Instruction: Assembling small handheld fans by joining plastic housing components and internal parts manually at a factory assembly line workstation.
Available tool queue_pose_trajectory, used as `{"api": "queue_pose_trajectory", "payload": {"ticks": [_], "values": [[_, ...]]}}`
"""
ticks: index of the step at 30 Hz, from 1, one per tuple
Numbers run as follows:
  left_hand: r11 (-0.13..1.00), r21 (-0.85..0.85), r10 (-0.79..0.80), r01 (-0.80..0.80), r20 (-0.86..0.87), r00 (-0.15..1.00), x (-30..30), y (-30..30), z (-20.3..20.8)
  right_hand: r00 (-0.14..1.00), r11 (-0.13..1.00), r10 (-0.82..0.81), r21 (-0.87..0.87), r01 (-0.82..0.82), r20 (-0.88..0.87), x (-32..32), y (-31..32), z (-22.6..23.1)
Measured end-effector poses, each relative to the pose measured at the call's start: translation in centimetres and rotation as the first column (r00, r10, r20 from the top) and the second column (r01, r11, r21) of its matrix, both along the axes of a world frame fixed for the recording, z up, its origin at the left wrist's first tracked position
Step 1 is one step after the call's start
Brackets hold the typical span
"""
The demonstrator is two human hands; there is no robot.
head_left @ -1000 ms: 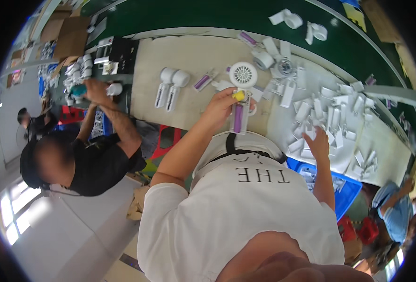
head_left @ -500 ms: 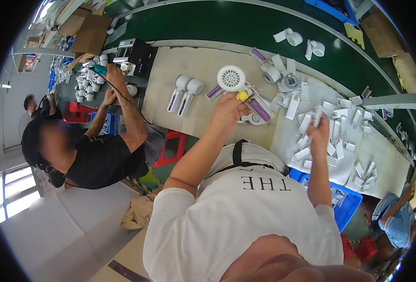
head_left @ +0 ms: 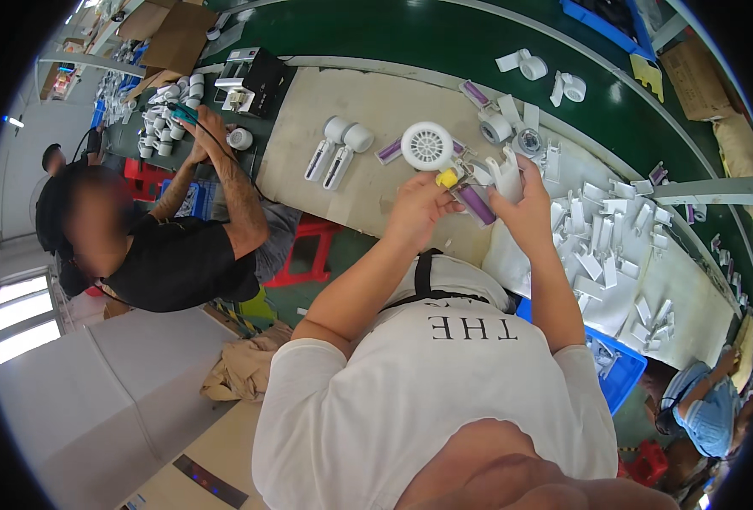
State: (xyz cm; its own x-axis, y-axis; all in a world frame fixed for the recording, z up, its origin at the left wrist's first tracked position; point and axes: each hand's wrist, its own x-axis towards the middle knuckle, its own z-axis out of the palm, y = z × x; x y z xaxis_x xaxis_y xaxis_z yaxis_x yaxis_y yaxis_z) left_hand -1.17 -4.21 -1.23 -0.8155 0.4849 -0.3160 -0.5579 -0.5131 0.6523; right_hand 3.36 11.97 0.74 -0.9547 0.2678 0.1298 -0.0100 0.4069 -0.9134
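My left hand is closed on an opened handheld fan body with a purple battery cell and a small yellow piece at its fingertips. Just beyond those fingers is a round white slotted fan head; whether it is joined to the held body I cannot tell. Close by on the right, my right hand grips a white plastic shell piece upright between thumb and fingers, against or very near the fan body. Another purple cell lies left of the fan head.
White shell pieces are heaped on the right of the worktable. Two white fans lie to the left, with tape rolls at the back. A co-worker works at the left beside a black machine. A blue bin sits below the right edge.
My right hand has come left from above the heap of shell pieces, bringing a white shell piece up to the fan body. My left hand keeps its hold on the fan body.
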Motion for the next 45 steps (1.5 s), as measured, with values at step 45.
{"api": "queue_pose_trajectory", "payload": {"ticks": [45], "values": [[0.932, 0.098, 0.362, -0.349, -0.236, 0.902, -0.3, -0.1, -0.5, 0.963, 0.893, 0.120, 0.450, 0.002, -0.243, -1.4, -3.7, 0.4]]}}
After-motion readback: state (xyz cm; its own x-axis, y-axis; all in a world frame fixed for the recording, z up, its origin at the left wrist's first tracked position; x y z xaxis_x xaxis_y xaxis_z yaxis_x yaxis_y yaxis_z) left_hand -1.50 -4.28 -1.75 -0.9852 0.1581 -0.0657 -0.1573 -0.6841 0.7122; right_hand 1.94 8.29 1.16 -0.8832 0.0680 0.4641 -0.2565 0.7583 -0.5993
